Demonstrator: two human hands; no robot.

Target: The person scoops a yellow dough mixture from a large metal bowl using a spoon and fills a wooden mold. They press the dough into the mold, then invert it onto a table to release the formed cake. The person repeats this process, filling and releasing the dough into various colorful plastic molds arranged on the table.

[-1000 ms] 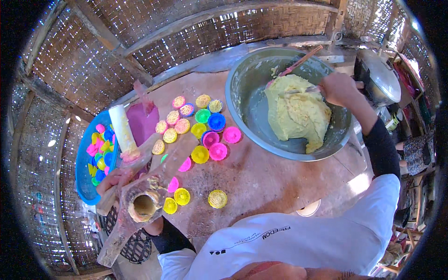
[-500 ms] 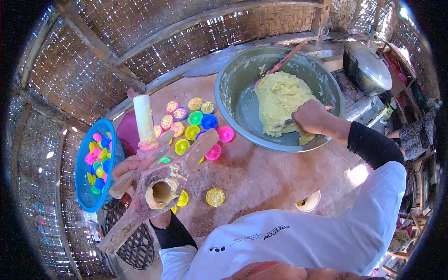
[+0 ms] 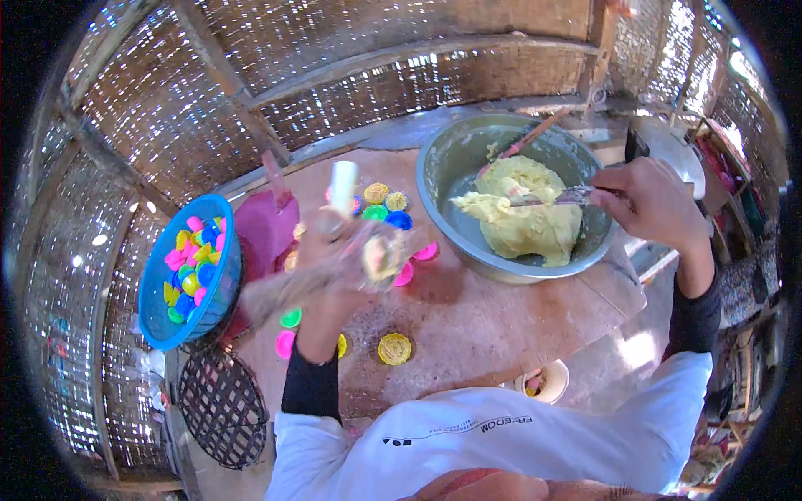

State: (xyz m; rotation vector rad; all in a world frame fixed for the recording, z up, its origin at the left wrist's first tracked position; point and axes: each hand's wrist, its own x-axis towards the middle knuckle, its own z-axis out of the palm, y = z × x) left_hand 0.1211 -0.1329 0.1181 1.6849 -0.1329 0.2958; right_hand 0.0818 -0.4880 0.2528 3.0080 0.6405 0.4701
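My left hand (image 3: pixel 322 255) is closed round a wooden hand press (image 3: pixel 280 292), blurred by motion, with dough about its round opening. A white cylindrical plunger (image 3: pixel 342 185) stands up beside it. Over the large basin (image 3: pixel 468 259), my right hand (image 3: pixel 656 200) grips a flat blade like a knife or spatula (image 3: pixel 576 196). Pale yellow dough (image 3: pixel 535 234) fills part of the basin, and some clings to the blade's end. Below the press lies a yellow cup (image 3: pixel 394 349) holding thin dough strands. Several coloured cups (image 3: pixel 399 220), some with strands, sit behind the press, partly hidden.
A blue basket (image 3: pixel 150 301) of coloured cups stands at the left, beside a pink-purple scoop-like item (image 3: pixel 263 230). A dark woven basket (image 3: pixel 221 409) lies below it. Another handled tool (image 3: pixel 535 134) leans in the basin. A lidded pot (image 3: pixel 681 159) is at far right; a white bucket (image 3: pixel 551 382) sits by the table edge.
My right hand has risen from the dough, bringing the blade into view with dough on it. My left hand has swung the press to the right and turned it.
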